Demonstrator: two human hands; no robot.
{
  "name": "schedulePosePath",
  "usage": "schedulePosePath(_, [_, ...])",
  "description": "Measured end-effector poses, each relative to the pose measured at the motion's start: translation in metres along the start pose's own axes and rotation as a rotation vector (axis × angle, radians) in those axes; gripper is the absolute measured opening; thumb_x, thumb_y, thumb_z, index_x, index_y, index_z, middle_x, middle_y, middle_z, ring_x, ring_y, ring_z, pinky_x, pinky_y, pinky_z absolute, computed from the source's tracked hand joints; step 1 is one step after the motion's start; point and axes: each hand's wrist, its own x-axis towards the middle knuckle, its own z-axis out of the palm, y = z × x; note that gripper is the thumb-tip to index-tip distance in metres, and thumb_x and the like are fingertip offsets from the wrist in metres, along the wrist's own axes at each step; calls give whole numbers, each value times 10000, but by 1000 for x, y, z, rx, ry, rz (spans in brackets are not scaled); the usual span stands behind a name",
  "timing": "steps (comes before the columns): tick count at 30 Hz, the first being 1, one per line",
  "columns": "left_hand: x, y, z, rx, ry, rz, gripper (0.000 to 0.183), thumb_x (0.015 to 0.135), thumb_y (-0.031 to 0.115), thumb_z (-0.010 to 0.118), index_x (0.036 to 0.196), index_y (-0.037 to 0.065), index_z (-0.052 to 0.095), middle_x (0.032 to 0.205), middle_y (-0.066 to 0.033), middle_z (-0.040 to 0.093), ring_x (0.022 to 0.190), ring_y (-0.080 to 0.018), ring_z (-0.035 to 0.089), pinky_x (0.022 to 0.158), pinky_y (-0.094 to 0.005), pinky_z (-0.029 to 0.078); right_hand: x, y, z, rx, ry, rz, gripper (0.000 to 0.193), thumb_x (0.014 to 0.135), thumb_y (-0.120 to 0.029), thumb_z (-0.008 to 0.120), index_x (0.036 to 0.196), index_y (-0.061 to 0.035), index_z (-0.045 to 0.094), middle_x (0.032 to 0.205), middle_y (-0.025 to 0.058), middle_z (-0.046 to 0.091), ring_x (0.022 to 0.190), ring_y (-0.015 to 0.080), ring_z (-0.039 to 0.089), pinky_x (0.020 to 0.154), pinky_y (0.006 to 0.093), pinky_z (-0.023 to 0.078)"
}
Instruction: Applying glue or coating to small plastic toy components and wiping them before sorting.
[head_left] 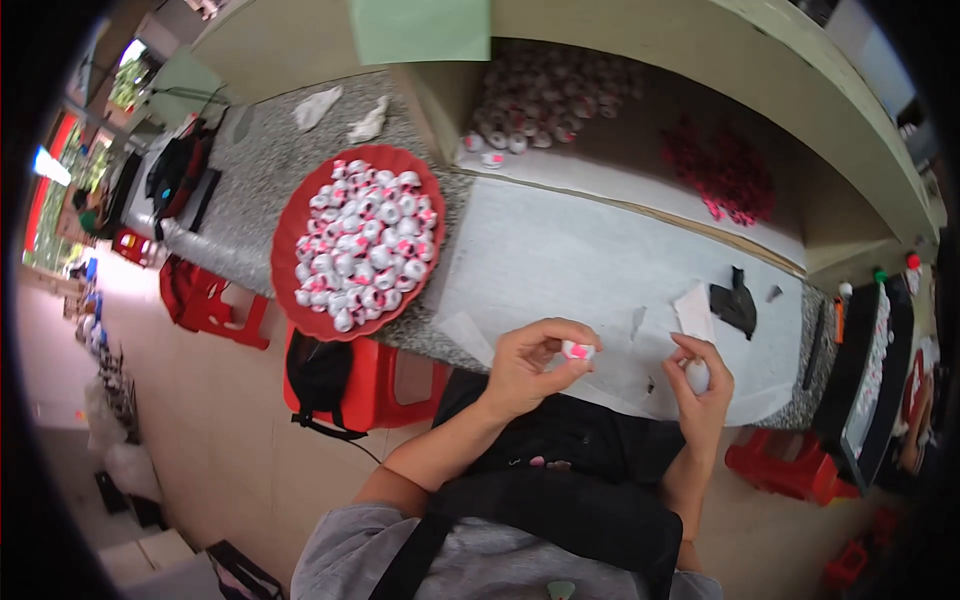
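Between the thumb and forefinger of my left hand [522, 368] is a small white rounded piece with pink patches [577, 351]. My right hand [708, 398] is closed around a plain whitish, egg-like piece [697, 376], its fingertips curled over the top. The two hands are apart, above the near edge of a white paper sheet [560, 250]. To the left, a red scalloped bowl [283, 240] is heaped with many similar white-and-pink pieces [365, 245]. What the pieces are exactly is too small to tell.
Under the shelf lie more white pieces [550, 95] and a pile of dark pink bits [720, 170]. A black scrap [735, 302] and a folded white paper [694, 312] rest on the sheet. Red stools [375, 385] stand below the granite counter [250, 150]; a black tray [855, 370] is at right.
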Motion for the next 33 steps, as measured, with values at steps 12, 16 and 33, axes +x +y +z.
schedulePosePath(12, [7,42,-40,290,110,237,231,648,-86,554,868,-25,521,864,-97,537,814,-155,513,727,-243,406,-3,0,-4,7,-7,39,221,665,17,535,885,1,536,669,15,466,647,89,419,627,195,339])
schedulePosePath(16, [3,80,-74,801,390,187,224,645,-65,574,863,-20,543,854,-75,551,801,-144,519,707,-235,404,-2,8,-5,16,-5,11,220,658,32,532,873,-13,544,656,6,464,623,76,415,575,188,343])
schedulePosePath(33, [125,55,-39,1438,140,580,81,680,114,572,688,33,564,625,-79,533,621,-257,486,606,-328,372,-3,14,-1,87,-42,-4,246,634,38,554,876,-6,550,644,19,483,606,80,440,566,196,363])
